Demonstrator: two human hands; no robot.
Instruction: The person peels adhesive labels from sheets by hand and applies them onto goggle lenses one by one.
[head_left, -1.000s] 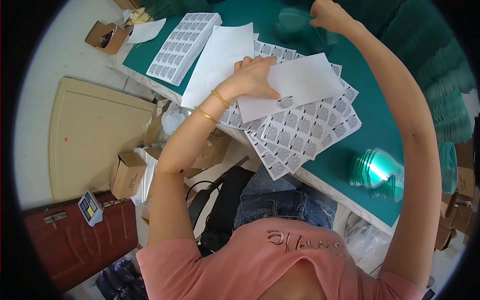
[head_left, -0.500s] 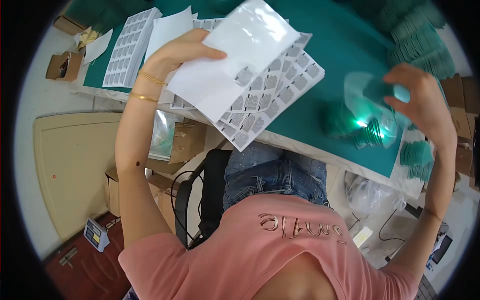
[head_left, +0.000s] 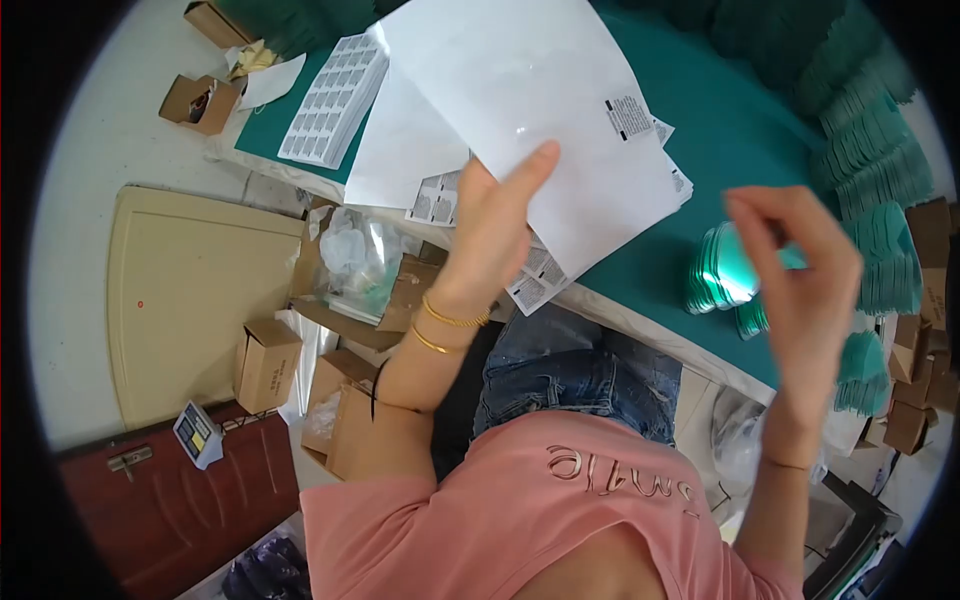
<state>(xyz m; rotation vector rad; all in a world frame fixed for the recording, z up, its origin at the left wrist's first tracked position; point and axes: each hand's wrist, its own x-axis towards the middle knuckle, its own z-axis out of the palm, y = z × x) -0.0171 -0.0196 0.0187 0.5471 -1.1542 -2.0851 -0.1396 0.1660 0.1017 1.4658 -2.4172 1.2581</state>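
Observation:
My left hand (head_left: 495, 225) grips a white label sheet (head_left: 570, 90), thumb on top, raised over the table. One printed label (head_left: 627, 117) shows near the sheet's right edge. Under it stick out the corners of more printed sheets (head_left: 540, 280). My right hand (head_left: 805, 270), slightly blurred, is raised to the right of the sheet with thumb and finger pinched together. Whether anything is between its fingertips cannot be made out. Just left of that hand, a stack of thin green translucent pieces (head_left: 710, 275) stands on the green tabletop (head_left: 700, 130), with part of it behind the hand.
A pile of label sheets (head_left: 335, 100) lies at the table's left end. Many stacked green pieces (head_left: 880, 170) line the right side. Cardboard boxes (head_left: 200, 103) stand at the left, and an open carton (head_left: 410, 285) with plastic bags sits below the table's front edge.
My left hand has moved right and lower on the sheet, which is turned and raised. The clear piece near my right hand now rests on the stack, and that hand's fingers have closed together.

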